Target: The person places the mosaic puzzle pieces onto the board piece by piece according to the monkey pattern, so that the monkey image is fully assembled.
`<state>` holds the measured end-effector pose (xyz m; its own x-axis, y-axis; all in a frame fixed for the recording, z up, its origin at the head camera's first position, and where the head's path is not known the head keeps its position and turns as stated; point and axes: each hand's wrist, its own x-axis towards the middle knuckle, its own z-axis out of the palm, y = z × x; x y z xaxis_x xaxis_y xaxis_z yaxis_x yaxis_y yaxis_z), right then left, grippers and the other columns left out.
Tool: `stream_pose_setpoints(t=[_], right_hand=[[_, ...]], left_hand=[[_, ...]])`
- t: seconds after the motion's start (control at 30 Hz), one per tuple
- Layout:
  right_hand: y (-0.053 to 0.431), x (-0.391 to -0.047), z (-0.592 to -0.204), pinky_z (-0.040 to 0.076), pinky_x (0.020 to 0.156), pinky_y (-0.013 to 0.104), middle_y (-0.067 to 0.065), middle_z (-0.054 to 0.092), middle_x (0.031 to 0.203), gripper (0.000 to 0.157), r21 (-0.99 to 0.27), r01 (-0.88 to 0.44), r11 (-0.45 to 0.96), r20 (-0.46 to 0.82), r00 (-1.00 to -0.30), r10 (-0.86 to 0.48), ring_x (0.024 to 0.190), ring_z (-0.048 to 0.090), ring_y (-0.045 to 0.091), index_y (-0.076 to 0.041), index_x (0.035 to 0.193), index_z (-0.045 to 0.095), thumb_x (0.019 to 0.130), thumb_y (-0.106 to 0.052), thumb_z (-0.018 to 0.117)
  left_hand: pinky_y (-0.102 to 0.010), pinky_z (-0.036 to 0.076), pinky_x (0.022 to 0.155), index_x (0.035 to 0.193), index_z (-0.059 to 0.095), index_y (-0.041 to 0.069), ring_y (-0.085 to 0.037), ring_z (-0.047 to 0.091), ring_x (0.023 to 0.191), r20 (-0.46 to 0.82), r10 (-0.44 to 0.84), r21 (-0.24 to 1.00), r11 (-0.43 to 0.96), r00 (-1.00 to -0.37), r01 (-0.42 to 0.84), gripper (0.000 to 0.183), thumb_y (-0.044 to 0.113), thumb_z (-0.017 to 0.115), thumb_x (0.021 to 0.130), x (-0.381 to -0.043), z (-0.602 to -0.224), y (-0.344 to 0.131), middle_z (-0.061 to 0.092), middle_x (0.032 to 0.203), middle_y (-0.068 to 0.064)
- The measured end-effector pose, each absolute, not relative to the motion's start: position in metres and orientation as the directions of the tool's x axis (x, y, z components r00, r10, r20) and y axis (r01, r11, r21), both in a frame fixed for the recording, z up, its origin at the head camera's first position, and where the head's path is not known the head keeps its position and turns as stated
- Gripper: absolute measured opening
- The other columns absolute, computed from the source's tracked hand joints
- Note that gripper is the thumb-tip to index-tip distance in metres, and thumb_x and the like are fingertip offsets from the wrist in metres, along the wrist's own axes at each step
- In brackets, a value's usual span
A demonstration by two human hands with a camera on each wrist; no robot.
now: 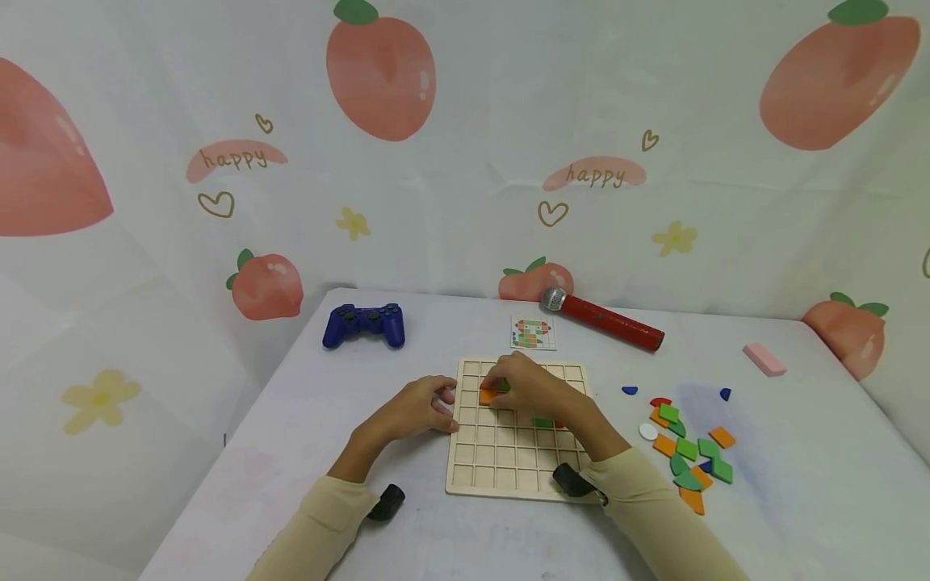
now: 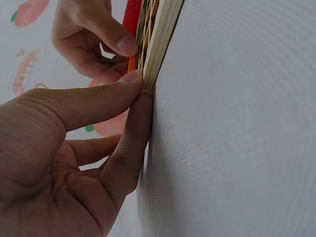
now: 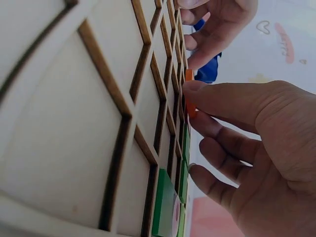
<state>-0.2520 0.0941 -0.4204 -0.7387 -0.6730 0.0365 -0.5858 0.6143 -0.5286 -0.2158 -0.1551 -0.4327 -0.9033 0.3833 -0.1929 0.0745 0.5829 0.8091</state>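
Observation:
A square wooden grid board (image 1: 465, 480) lies on the table. My left hand (image 1: 416, 410) is at its left side; in the left wrist view, thumb and index finger (image 2: 140, 116) pinch the board's edge. Over the upper left cells, my right hand (image 1: 534, 387) pinches an orange tile (image 3: 189, 94) between thumb and fingers; that tile stands slightly above the grid lines in the right wrist view. Green pieces sit in the grid beside it, partly hidden by the right hand. Farther right on the board are a green tile (image 1: 543, 423) and a red piece (image 1: 559, 424), partly covered by the forearm.
Loose orange, green, red, blue and white pieces (image 1: 686, 449) lie right of the board. Behind it are a patterned card (image 1: 534, 332) and a red microphone (image 1: 610, 321). A blue game controller (image 1: 363, 324) lies back left, a pink block (image 1: 764, 360) back right.

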Motion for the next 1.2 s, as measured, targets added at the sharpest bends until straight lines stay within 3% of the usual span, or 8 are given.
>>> stream_pose_setpoints(t=[0.7, 0.97, 1.2], right_hand=[[0.092, -0.253, -0.423, 0.049, 0.097, 0.040, 0.000, 0.072, 0.105, 0.023, -0.543, -0.558, 0.628, 0.014, -0.753, -0.657, 0.103, 0.058, 0.017, -0.007, 0.114, 0.080, 0.092, -0.012, 0.084], [0.094, -0.252, -0.421, 0.056, 0.098, 0.039, 0.002, 0.076, 0.111, 0.023, -0.637, -0.521, 0.568, 0.010, -0.743, -0.670, 0.104, 0.067, 0.016, -0.006, 0.116, 0.078, 0.093, -0.008, 0.082], [0.111, -0.245, -0.415, 0.056, 0.098, 0.040, -0.001, 0.074, 0.112, 0.026, -0.648, -0.467, 0.601, -0.012, -0.783, -0.621, 0.105, 0.067, 0.016, -0.008, 0.120, 0.077, 0.095, -0.011, 0.080]], left_hand=[[-0.035, 0.058, 0.089, 0.147, 0.054, -0.006, -0.015, 0.069, 0.099, -0.191, 0.387, 0.813, 0.577, -0.902, 0.075, 0.074, 0.008, 0.089, 0.083, -0.216, -0.432, -0.156, 0.066, 0.118, -0.008], [-0.035, 0.058, 0.090, 0.147, 0.054, -0.006, -0.016, 0.069, 0.100, -0.190, 0.389, 0.811, 0.580, -0.902, 0.079, 0.074, 0.008, 0.089, 0.084, -0.217, -0.433, -0.155, 0.066, 0.118, -0.007], [-0.034, 0.058, 0.089, 0.146, 0.055, -0.005, -0.015, 0.069, 0.098, -0.188, 0.381, 0.808, 0.584, -0.905, 0.079, 0.073, 0.007, 0.089, 0.083, -0.216, -0.433, -0.154, 0.066, 0.117, -0.007]])
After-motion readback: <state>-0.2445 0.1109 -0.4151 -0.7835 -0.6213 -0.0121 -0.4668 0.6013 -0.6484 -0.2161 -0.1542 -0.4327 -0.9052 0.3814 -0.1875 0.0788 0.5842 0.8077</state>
